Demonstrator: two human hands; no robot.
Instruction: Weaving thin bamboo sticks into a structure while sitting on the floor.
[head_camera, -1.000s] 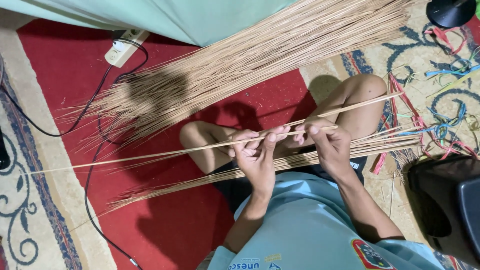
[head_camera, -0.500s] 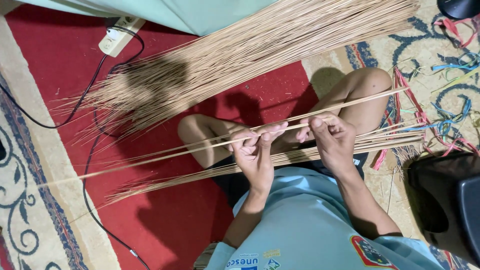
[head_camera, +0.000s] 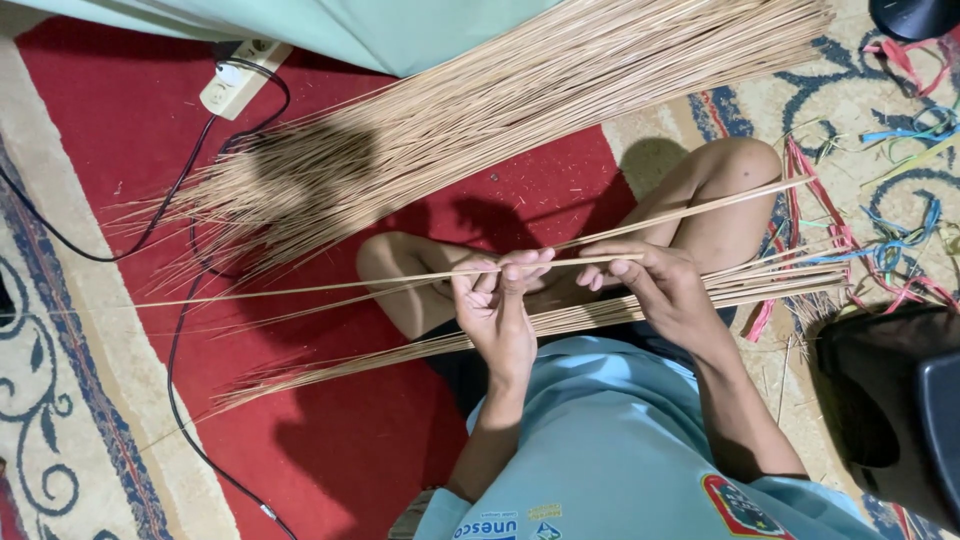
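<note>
Both hands are pinching one thin stick (head_camera: 330, 287): left hand (head_camera: 497, 305) and right hand (head_camera: 655, 285) fingers clamped, keeping it level above the lap bundle (head_camera: 560, 320), big pile (head_camera: 480, 130) lying across the red rug's (head_camera: 130, 130) far edge

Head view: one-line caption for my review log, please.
Both hands, left hand and right hand, pinch thin palm sticks above a red carpet.
</note>
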